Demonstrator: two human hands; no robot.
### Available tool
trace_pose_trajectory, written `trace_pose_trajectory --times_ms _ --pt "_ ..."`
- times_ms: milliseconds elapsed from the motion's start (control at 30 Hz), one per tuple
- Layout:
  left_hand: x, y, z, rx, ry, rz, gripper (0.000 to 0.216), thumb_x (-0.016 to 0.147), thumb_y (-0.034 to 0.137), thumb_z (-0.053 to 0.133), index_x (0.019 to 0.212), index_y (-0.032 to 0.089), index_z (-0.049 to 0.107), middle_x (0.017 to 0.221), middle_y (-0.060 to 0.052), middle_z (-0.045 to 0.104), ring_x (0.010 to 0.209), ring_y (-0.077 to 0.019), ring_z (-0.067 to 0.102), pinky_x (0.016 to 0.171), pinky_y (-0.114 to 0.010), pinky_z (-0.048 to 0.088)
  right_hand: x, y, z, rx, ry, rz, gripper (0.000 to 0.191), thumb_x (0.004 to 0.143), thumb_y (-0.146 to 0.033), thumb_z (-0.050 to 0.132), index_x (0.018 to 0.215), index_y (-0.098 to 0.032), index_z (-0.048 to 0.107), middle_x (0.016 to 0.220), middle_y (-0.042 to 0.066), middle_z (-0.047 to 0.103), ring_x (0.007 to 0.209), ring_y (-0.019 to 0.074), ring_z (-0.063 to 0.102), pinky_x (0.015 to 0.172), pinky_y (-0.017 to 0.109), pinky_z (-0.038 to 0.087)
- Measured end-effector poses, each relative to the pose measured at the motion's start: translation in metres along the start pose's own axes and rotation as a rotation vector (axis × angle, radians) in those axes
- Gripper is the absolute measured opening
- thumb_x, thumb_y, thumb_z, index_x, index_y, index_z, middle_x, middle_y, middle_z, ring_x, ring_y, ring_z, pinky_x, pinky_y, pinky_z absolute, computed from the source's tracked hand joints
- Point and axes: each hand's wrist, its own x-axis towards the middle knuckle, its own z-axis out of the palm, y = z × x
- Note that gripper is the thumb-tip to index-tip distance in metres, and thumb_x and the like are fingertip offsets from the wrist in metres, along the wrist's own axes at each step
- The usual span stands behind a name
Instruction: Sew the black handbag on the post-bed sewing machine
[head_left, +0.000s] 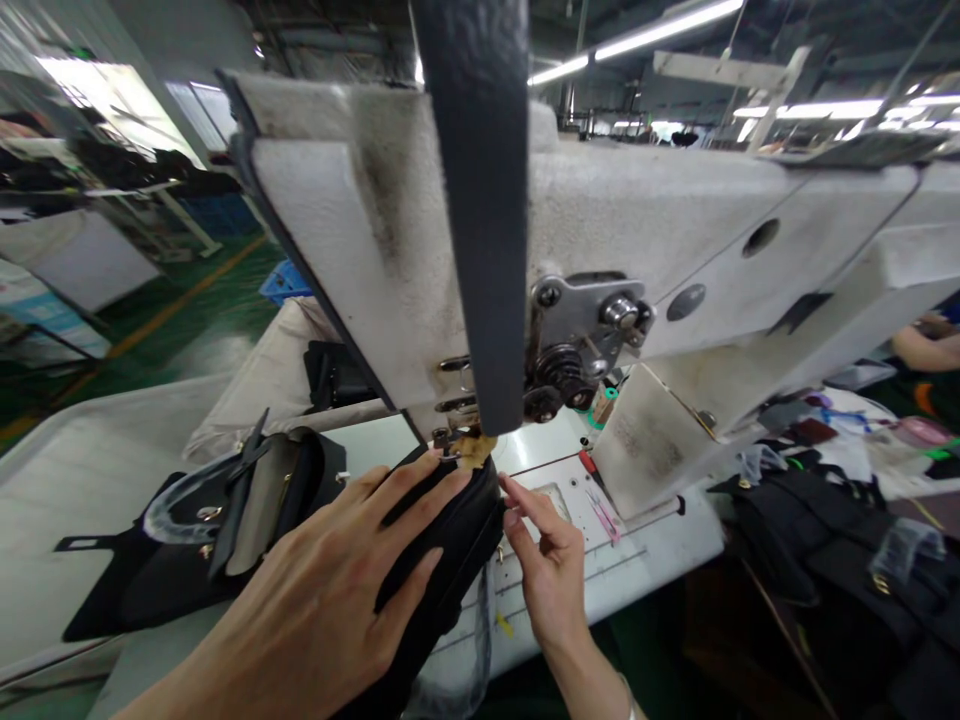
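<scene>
My left hand [330,590] lies flat with fingers spread on a black leather bag piece [450,545], pressing it down just under the needle area [461,445] of a white industrial sewing machine [600,220]. My right hand [547,560] is at the bag's right edge, fingers stretched toward the seam, touching the leather near the presser foot. A dark strap [480,200] hangs straight down in front of the machine head and hides part of it.
A black bag with a clear plastic-wrapped handle [225,520] lies to the left on the white table [652,560]. More black bags [832,560] are piled at the right. Another person's arm [926,350] shows at the far right. Green floor and shelves lie behind at the left.
</scene>
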Motion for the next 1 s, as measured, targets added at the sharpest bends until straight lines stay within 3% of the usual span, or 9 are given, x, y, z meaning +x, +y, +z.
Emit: trace_pose_trajectory --times_ms 267,400,767,867,1000 --pt "-0.002 0.013 0.001 0.001 -0.033 -0.092 0.063 0.095 0.040 0.051 0.155 0.037 0.033 0.158 -0.003 0.044 0.132 -0.0282 0.056 0.099 -0.047 0.060 -0.023 0.062 -0.015 0.176 0.273 0.401 0.034 0.080 -0.033 0.074 0.111 -0.020 0.078 0.120 0.009 0.073 0.121 0.0284 0.061 0.112 0.046 0.040" --pt "0.001 0.017 -0.002 -0.005 -0.052 -0.115 0.061 0.095 0.042 0.050 0.154 0.038 0.036 0.157 -0.003 0.046 0.130 -0.0280 0.058 0.097 -0.047 0.061 -0.042 0.079 -0.011 0.263 0.322 0.569 0.037 0.074 -0.030 0.076 0.108 -0.018 0.079 0.120 0.009 0.073 0.124 0.0289 0.060 0.115 0.044 0.037" --pt "0.001 0.022 -0.004 0.014 -0.047 -0.136 0.059 0.096 0.041 0.049 0.153 0.037 0.036 0.156 -0.002 0.047 0.127 -0.0276 0.060 0.096 -0.049 0.061 -0.057 0.084 -0.006 0.469 0.299 0.696 0.047 0.067 -0.031 0.081 0.112 -0.015 0.077 0.120 0.011 0.072 0.122 0.0301 0.062 0.114 0.044 0.040" --pt "0.001 0.023 -0.005 0.015 -0.046 -0.136 0.059 0.095 0.042 0.049 0.153 0.036 0.037 0.155 -0.003 0.048 0.128 -0.0284 0.060 0.094 -0.049 0.062 -0.060 0.085 0.000 0.617 0.219 0.750 0.046 0.072 -0.027 0.078 0.117 -0.015 0.074 0.119 0.010 0.073 0.113 0.0268 0.067 0.105 0.039 0.047" --pt "0.002 0.025 -0.006 -0.001 -0.045 -0.151 0.060 0.094 0.042 0.050 0.152 0.034 0.039 0.155 -0.005 0.048 0.128 -0.0304 0.060 0.093 -0.049 0.062 -0.067 0.091 0.006 0.669 0.148 0.801 0.039 0.085 -0.039 0.070 0.116 -0.016 0.074 0.114 0.009 0.074 0.103 0.0226 0.070 0.093 0.032 0.053"
